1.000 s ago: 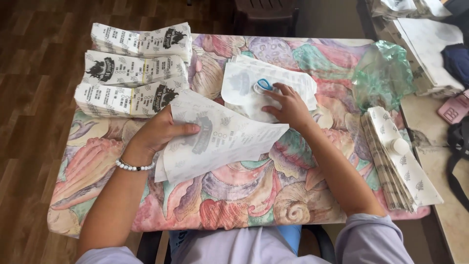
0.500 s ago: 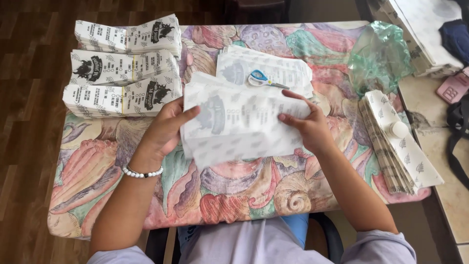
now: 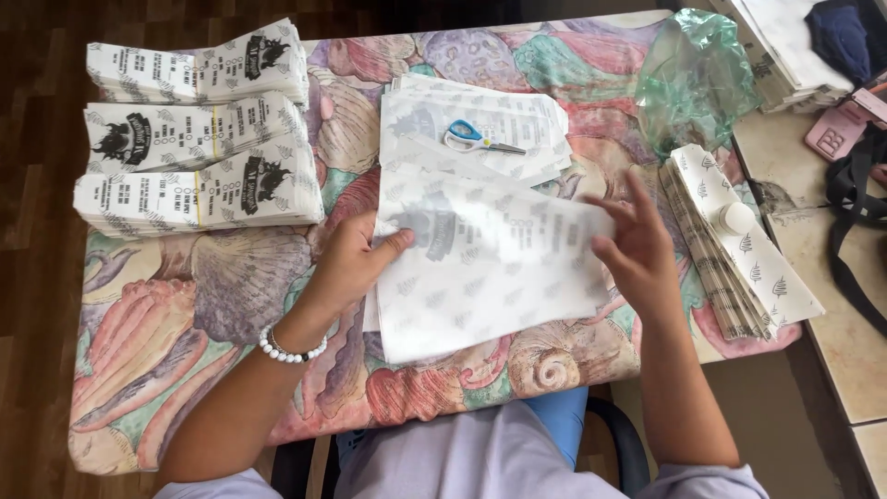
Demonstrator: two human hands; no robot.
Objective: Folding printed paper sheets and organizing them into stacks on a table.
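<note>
I find 1 printed paper sheet [image 3: 490,268] at centre frame, lying flat on the shell-patterned table [image 3: 185,323]. My left hand [image 3: 356,263] pins its left edge, thumb on top; my right hand [image 3: 637,249] touches the right edge with fingers spread, not clamped. I judge the sheet light, thin, limp and easily creased, best taken by its edges. Scissors [image 3: 480,139] rest on the paper stack [image 3: 517,120] above it. Motion blur smears the sheet's print, its underside is hidden, and the stack [image 3: 795,46] at upper right is cut off
</note>
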